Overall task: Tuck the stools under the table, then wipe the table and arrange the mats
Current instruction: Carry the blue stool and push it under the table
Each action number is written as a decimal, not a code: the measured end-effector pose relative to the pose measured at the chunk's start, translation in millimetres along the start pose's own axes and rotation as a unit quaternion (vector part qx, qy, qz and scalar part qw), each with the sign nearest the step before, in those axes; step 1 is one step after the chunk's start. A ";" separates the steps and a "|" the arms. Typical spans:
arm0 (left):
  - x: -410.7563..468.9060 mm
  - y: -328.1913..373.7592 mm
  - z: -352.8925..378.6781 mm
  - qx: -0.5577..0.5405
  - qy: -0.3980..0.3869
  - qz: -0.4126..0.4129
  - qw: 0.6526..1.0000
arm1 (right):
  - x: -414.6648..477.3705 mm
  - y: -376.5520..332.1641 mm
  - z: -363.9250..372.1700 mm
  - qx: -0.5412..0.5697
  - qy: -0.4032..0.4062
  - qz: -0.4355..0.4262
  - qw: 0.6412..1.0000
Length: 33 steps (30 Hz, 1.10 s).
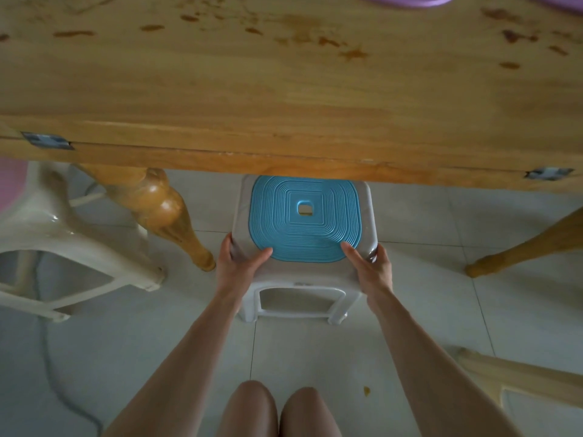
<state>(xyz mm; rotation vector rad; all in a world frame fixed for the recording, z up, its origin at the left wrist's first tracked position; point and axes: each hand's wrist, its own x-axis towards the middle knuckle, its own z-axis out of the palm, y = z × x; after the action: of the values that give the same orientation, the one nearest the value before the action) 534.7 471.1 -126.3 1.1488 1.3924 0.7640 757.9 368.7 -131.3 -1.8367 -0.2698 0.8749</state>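
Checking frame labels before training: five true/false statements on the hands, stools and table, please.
1. Both the left hand and right hand grip the blue-topped stool. True.
2. That stool sits fully under the table. False: only its far edge is under the table edge; most of the seat shows.
3. The tabletop is spotless. False: brown stains dot it.
4. A purple mat lies on the table. True.
5. The white stool stands right of the table leg. False: it is left of the leg.
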 end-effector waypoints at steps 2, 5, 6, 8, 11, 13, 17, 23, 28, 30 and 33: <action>1.0 0.1 -0.4 0.007 0.001 0.004 1.000 | 0.2 -2.3 2.8 -0.005 0.000 0.000 1.000; 0.5 1.2 0.4 0.007 -0.002 0.010 1.000 | -0.1 -2.6 4.8 -0.005 -0.016 -0.006 1.000; -0.9 1.6 1.4 0.009 0.000 0.017 1.000 | -2.6 -3.5 5.3 -0.011 -0.023 -0.011 1.000; -5.6 2.8 3.1 0.016 0.005 0.030 0.999 | -7.7 0.9 6.5 -0.023 -0.032 -0.017 0.999; -12.1 3.0 3.5 0.010 -0.005 0.041 0.999 | 3.9 34.2 5.0 -0.004 -0.032 -0.028 0.999; -13.5 1.7 1.8 0.006 -0.010 0.045 0.999 | -4.3 29.6 5.1 0.001 -0.029 -0.032 0.999; -12.2 -3.6 -1.6 -0.004 -0.018 0.023 1.000 | -18.4 8.2 8.9 0.013 -0.012 -0.058 0.998; -9.3 -1.4 -3.1 0.005 -0.017 -0.007 1.000 | -15.5 8.0 14.1 0.024 -0.011 -0.062 0.998; -6.3 -3.0 -3.5 0.013 -0.018 0.001 1.000 | -13.3 9.3 15.3 0.019 -0.008 -0.047 0.999; -6.1 -3.1 -3.7 0.008 -0.019 0.006 1.000 | -13.3 9.1 16.2 0.016 -0.006 -0.048 0.999; -5.4 -4.5 -4.3 0.002 -0.025 0.003 1.000 | -15.2 8.3 16.4 0.017 -0.011 -0.046 0.999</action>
<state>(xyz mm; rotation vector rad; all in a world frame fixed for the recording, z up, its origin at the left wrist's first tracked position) 529.1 465.3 -127.8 1.1673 1.3503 0.7318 734.4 368.4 -135.1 -1.7707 -0.3487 0.8315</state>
